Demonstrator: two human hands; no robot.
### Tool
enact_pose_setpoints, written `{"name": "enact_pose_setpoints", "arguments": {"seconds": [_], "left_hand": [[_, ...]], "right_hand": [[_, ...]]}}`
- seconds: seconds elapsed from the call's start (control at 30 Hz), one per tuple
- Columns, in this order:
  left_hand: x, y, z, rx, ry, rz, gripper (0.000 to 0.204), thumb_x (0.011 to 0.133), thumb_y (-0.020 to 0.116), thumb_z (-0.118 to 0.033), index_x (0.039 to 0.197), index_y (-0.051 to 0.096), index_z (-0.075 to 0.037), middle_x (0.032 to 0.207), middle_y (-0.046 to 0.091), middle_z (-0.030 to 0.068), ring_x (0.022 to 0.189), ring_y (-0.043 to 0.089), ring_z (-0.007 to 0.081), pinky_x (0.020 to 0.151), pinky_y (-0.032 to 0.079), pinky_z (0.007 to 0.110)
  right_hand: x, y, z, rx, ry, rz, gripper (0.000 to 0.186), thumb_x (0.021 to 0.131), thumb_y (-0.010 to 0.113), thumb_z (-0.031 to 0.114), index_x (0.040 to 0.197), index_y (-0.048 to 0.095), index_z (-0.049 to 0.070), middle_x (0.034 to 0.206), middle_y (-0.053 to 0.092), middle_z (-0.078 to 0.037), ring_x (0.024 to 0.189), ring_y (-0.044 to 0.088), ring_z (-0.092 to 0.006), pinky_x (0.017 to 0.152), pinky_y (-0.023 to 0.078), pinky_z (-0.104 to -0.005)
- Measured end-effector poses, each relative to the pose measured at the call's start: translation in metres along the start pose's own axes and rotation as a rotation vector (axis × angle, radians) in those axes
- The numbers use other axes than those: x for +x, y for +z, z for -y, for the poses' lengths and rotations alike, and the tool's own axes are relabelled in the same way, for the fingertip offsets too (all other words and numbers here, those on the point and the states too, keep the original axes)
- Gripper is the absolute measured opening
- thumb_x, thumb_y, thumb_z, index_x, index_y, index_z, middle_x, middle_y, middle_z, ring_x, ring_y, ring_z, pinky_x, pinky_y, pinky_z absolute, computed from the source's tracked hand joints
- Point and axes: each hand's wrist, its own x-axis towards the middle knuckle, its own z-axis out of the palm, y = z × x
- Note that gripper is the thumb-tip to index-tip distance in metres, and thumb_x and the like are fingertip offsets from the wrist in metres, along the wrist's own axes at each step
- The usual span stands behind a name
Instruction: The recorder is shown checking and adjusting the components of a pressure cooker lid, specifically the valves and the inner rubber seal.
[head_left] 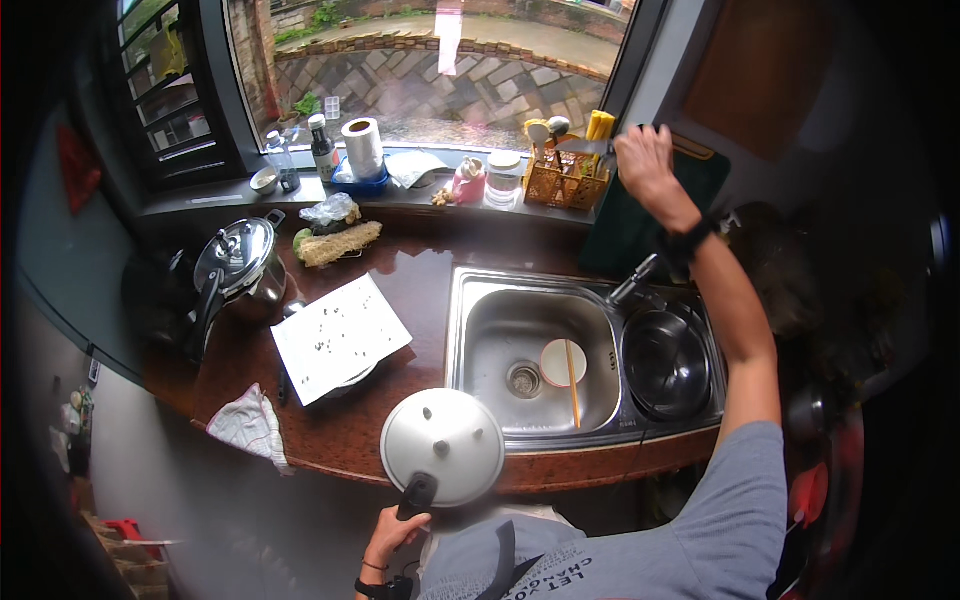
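My left hand (pixel 390 535) is closed round the black handle of a round silver pressure cooker lid (pixel 455 440). The lid is held at the counter's front edge, left of the sink (pixel 490 330), its outer face upward. High on the right, my right hand (pixel 648 160) is closed beside the woven utensil basket (pixel 562 190) on the window ledge. A thin metal utensil (pixel 583 146) juts left from its fingers over the basket; its exact kind is unclear. In the sink lie a small bowl (pixel 556 364) and a pair of chopsticks (pixel 573 385).
A lidded pressure cooker (pixel 240 262) stands at the counter's left, near a white sheet with dark specks (pixel 340 335), a loofah (pixel 340 244) and a cloth (pixel 250 428). Bottles and a paper roll (pixel 363 150) line the ledge. A dark basin (pixel 665 362) sits under the faucet (pixel 633 280).
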Motion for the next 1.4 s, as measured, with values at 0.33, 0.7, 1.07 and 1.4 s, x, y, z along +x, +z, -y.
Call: {"name": "enact_pose_setpoints", "arguments": {"seconds": [0.33,0.7,1.07,1.4], "left_hand": [[-0.007,0.008,-0.007,-0.035,-0.034,-0.052,0.026,0.073,0.076,-0.022,0.074,0.058,-0.004,0.054,0.052,-0.0006,0.044,0.047,0.0061,0.039,0.035,0.02],[-0.004,0.004,-0.01,0.003,-0.007,-0.059,0.024,0.072,0.076,-0.02,0.084,0.064,-0.003,0.061,0.057,-0.0009,0.047,0.049,0.0061,0.044,0.042,0.022],[-0.006,0.033,0.014,-0.019,0.102,-0.252,0.044,0.068,0.078,-0.033,0.083,0.063,0.005,0.058,0.054,0.0008,0.052,0.047,0.0071,0.051,0.043,0.027],[-0.143,0.038,0.07,-0.039,0.306,-0.753,0.048,0.067,0.08,-0.033,0.092,0.063,0.004,0.066,0.063,0.0109,0.056,0.059,0.0186,0.057,0.048,0.03]], "right_hand": [[0.112,0.104,0.029,-0.18,-0.17,0.083,0.017,0.081,0.055,0.015,0.082,0.071,0.013,0.093,0.058,-0.002,0.101,0.052,-0.0222,0.104,0.021,-0.0522],[0.11,0.173,0.049,-0.15,-0.27,-0.128,0.054,0.082,0.051,0.01,0.134,0.04,0.021,0.137,0.036,-0.005,0.134,0.025,-0.0225,0.103,0.019,-0.0501],[-0.063,-0.027,0.145,0.855,-0.471,-0.291,0.05,0.075,0.068,0.008,0.122,0.055,0.015,0.123,0.045,-0.011,0.128,0.034,-0.032,0.104,0.025,-0.0471],[-0.221,-0.127,0.184,1.592,-0.005,0.511,0.014,0.094,0.049,0.006,0.095,0.062,0.0,0.075,0.057,-0.004,0.054,0.051,-0.006,0.046,0.039,-0.0188]]}}
